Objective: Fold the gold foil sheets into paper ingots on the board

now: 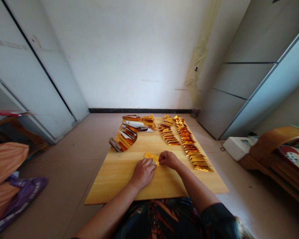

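Note:
A small sheet of gold foil paper (151,155), partly folded, lies on the wooden board in front of me. My left hand (144,171) presses on its lower left part, the fingers bent over it and covering some of it. With closed fingertips my right hand (169,159) pinches the paper's right end. A greyish patch shows between the hands. To the right, folded gold paper pieces (189,142) overlap in a long curved row, and a shorter row of folded pieces (168,134) lies beside it. Loose stacks of gold and white sheets (126,137) fan out at the back left.
The wooden board (114,186) has its near edge by my lap. Beyond it rises a white wall (129,66). A grey fridge (239,76) and a wooden seat (269,156) stand right; a white box (235,147) lies between them. Orange and purple bags (22,196) lie left.

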`<state>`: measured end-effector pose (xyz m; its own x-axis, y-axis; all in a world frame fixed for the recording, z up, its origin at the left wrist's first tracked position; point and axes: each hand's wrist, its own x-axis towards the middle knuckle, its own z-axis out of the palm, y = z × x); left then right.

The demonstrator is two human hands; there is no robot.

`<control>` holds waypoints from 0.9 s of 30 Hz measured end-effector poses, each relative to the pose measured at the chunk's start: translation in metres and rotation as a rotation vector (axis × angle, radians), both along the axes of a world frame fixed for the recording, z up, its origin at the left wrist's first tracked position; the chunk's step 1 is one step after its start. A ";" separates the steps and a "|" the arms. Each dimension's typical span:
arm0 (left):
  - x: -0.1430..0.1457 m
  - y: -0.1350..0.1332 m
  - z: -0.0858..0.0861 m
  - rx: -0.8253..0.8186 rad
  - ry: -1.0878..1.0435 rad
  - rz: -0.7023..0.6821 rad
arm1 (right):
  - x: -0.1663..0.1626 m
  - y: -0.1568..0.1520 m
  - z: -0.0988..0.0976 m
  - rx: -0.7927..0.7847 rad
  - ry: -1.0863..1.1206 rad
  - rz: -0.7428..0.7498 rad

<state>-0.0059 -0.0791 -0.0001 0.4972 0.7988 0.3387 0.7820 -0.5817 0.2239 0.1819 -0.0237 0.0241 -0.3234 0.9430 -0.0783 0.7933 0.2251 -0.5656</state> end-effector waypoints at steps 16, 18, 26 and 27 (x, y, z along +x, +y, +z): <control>0.001 0.000 0.003 -0.034 0.024 0.010 | -0.009 0.002 0.006 -0.092 -0.050 -0.077; 0.001 0.000 0.002 -0.032 0.031 0.010 | -0.017 -0.001 0.009 -0.045 -0.175 -0.142; 0.005 0.001 0.005 -0.016 0.066 0.051 | -0.021 -0.002 0.005 -0.003 -0.265 -0.170; 0.006 0.002 0.006 -0.014 0.069 0.056 | -0.019 -0.001 0.004 0.011 -0.249 -0.154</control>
<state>-0.0003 -0.0773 0.0064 0.4736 0.8302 0.2941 0.8270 -0.5341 0.1758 0.1630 -0.0251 0.0280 -0.1484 0.9808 -0.1263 0.9326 0.0963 -0.3478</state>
